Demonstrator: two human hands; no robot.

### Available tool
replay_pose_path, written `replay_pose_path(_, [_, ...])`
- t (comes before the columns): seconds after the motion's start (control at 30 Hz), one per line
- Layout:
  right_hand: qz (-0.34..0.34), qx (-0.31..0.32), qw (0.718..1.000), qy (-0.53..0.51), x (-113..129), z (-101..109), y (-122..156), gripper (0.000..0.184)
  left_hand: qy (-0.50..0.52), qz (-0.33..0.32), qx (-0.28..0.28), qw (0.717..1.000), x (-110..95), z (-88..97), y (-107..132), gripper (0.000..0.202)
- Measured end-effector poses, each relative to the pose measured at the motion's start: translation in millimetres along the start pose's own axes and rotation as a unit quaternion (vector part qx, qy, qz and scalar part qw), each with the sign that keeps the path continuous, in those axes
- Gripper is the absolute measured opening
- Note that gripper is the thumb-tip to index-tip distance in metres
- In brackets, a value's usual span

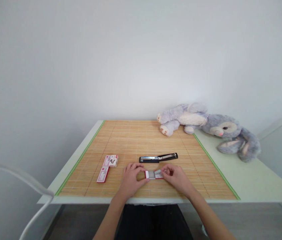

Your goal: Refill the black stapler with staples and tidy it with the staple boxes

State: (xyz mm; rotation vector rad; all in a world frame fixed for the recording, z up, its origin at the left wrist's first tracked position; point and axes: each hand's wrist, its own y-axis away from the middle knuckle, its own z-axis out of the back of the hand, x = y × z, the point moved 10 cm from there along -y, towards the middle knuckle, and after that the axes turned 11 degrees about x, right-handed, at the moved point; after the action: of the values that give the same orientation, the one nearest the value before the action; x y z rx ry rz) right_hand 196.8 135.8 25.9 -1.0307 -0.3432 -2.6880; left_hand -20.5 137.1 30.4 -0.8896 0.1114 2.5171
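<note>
A small red and white staple box [147, 174] lies opened on the bamboo mat, with grey staples [152, 174] showing inside. My left hand [131, 178] grips the box's left end between thumb and fingers. At the other end, my right hand [175, 176] is closed in a pinch on a small grey strip of staples [158, 172]; the fingertips partly cover it. Just beyond both hands lies a black stapler [149, 159], swung open with its metal magazine showing.
Several red and white boxes [103, 174] lie together on the left of the bamboo mat [130, 140]. A grey plush rabbit [193, 118] lies across the back right of the white table [243, 180]. A white cable [30, 181] hangs at the left.
</note>
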Motion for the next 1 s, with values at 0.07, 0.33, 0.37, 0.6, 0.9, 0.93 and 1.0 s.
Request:
replay_pose_path(0.07, [0.001, -0.003, 1.0, -0.011, -7, 3, 5, 0.024, -0.001, -0.003, 0.001, 1.0, 0, -0.3, 0, 0.032])
replay_pose_path(0.33, [-0.006, 0.057, 0.998, 0.012, -33, 9, 12, 0.055, 0.016, 0.006, 0.024, 1.0, 2, -6.2, 0, 0.037])
replay_pose_path(0.37, [0.0, 0.066, 0.998, 0.013, -31, 7, 12, 0.05, 0.024, 0.004, 0.029, 0.999, 1, -8.0, 0, 0.037])
replay_pose_path(0.6, [0.044, 0.077, 0.996, 0.021, 5, -4, 5, 0.03, 0.034, -0.013, 0.041, 0.999, -12, -17.4, -6, 0.038])
replay_pose_path(0.9, [0.036, 0.051, 0.997, 0.034, 20, -5, 1, 0.042, 0.045, -0.004, -0.015, 0.999, -8, -5.7, -3, 0.034])
replay_pose_path(0.93, [0.042, 0.048, 0.997, 0.035, 24, -6, 0, 0.038, 0.043, 0.013, -0.043, 0.998, 0, 0.9, -4, 0.032])
replay_pose_path(1.0, [0.053, 0.048, 0.997, 0.043, 31, -8, -1, 0.027, 0.029, 0.05, -0.092, 0.994, 17, 12.9, -7, 0.032])
